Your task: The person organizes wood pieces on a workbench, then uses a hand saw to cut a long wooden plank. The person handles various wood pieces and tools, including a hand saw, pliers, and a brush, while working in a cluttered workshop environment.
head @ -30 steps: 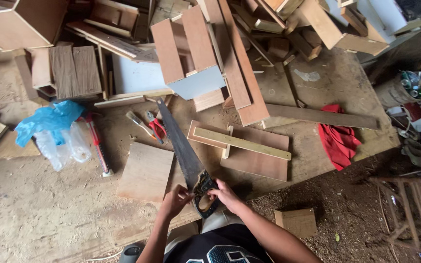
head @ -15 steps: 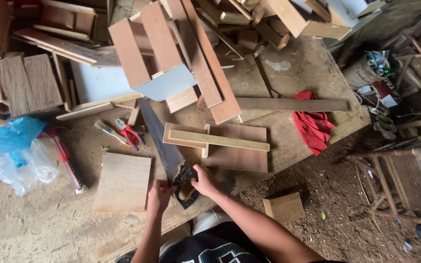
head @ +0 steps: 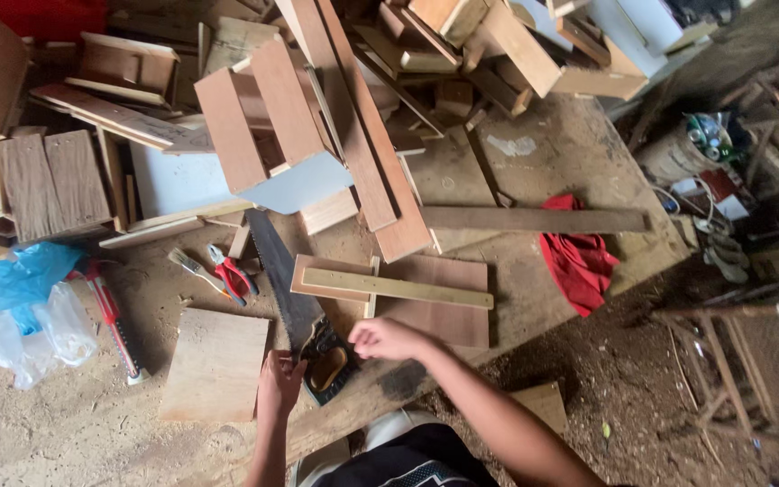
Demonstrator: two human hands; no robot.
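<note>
A hand saw lies on the dusty workbench, blade pointing away from me, its dark handle near the front edge. My left hand rests at the handle's left side, touching it and the edge of a square plywood board. My right hand hovers just right of the handle with fingers curled, over a brown panel that carries a pale wooden strip. Whether either hand actually grips the saw is unclear.
Red-handled pliers and a small brush lie left of the blade. A red cloth and a long plank sit to the right. Stacked boards and boxes fill the back; blue plastic bags lie at left.
The view has shifted, so the bench items sit further right in frame. Both hands stay at the saw handle; my right hand has lifted slightly to its right side.
</note>
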